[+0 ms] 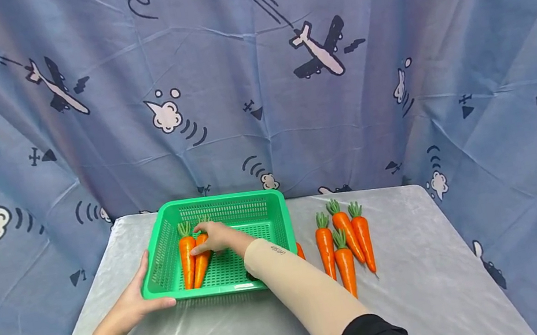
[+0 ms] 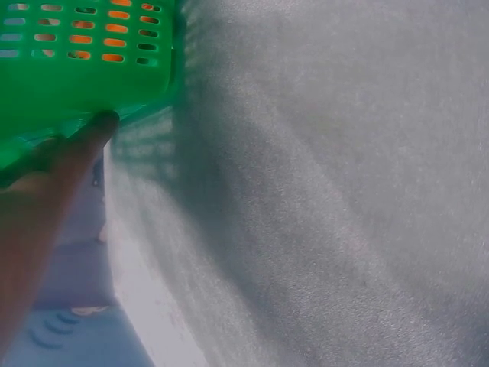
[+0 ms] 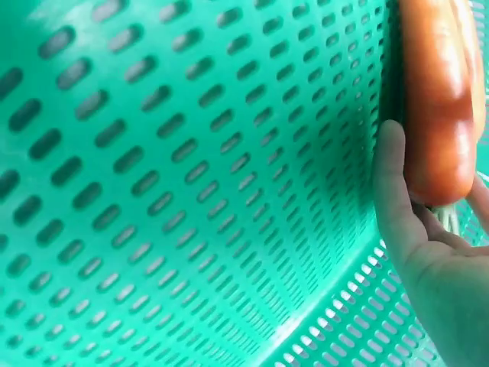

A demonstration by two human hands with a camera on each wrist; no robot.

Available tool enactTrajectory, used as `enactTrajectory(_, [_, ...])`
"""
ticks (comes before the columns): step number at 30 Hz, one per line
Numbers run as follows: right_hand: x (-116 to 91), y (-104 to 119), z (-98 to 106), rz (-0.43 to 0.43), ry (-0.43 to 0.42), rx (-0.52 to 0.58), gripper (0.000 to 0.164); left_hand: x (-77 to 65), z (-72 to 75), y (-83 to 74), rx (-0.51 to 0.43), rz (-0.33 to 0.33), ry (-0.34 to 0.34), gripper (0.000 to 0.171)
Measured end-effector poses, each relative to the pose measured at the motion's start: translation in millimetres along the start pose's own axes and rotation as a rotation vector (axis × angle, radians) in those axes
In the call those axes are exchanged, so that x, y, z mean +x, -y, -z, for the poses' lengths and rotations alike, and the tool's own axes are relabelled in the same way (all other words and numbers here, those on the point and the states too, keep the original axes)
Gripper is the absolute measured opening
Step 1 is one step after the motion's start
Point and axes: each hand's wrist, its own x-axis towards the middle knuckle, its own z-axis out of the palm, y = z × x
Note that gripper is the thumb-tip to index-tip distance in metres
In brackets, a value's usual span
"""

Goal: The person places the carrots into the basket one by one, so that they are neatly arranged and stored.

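Observation:
A green perforated plastic basket [image 1: 223, 197] stands on the table. At its front left corner, my left hand [image 1: 133, 299] grips the rim, the thumb lying along the front edge. Inside the basket, on the left side, lie two orange carrots with green tops. My right hand [image 1: 217, 237] reaches over the basket and holds the right-hand carrot [image 1: 202, 264] near its leafy end. The right wrist view shows thumb and fingers on either side of this carrot [image 3: 439, 115]. The other carrot [image 1: 188, 263] lies right beside it, at its left.
Several more carrots [image 1: 346, 266] lie on the grey table cover [image 1: 420, 260] to the right of the basket. Another orange piece [image 1: 300, 251] shows partly behind the right forearm. A blue patterned curtain [image 1: 254, 76] hangs behind and at both sides of the table.

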Motion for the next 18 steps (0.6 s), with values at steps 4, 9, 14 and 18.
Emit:
enactTrajectory(4, [-2.4, -1.4, 6.6, -0.008, 0.009, 0.065, 0.065, -1.3, -0.9, -0.5, 0.0, 0.0, -0.009, 0.134])
enactTrajectory(9, [-1.9, -0.6, 7.7, -0.033, 0.024, 0.054, 0.062, -2.1, 0.6, -0.6, -0.016, 0.008, -0.006, 0.133])
enactTrajectory(14, [-0.1, -1.8, 3.3, -0.03, 0.019, -0.028, 0.057, -1.4, 0.1, 2.0, -0.018, 0.007, -0.007, 0.134])
enactTrajectory(18, [0.8, -2.2, 3.2, -0.009, -0.013, -0.07, 0.049, -0.5, -1.0, 1.1, -0.012, 0.006, -0.008, 0.134])
